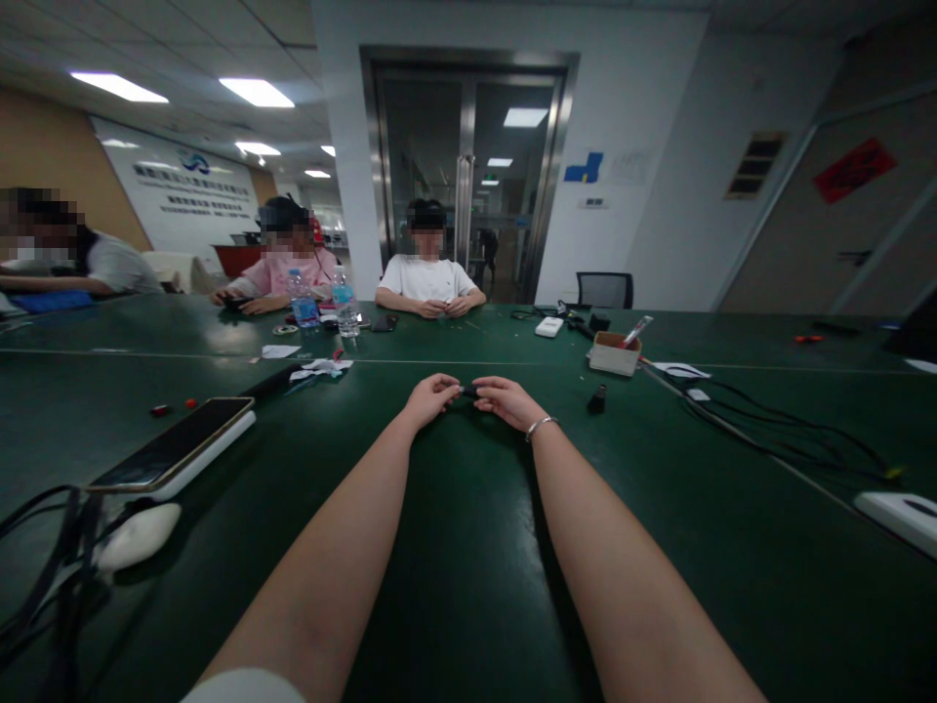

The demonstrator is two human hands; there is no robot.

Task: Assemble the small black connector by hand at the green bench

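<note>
Both arms reach forward over the dark green table (468,547). A small black object (468,391) is held between my two hands, just above the tabletop. The fingertips of my left hand (433,398) pinch its left end. On its right end the fingers of my right hand (507,400) are closed, and a silver bracelet (540,427) circles that wrist. What exactly the black object is cannot be made out. To the right of my right hand, a small black piece (596,398) stands on the table.
On the left lie a phone (176,444) on a white box, a white mouse (139,537) and cables. Bottles (344,303) stand farther back. A small box (615,353) and black cables (791,415) are on the right. Three people sit across the table.
</note>
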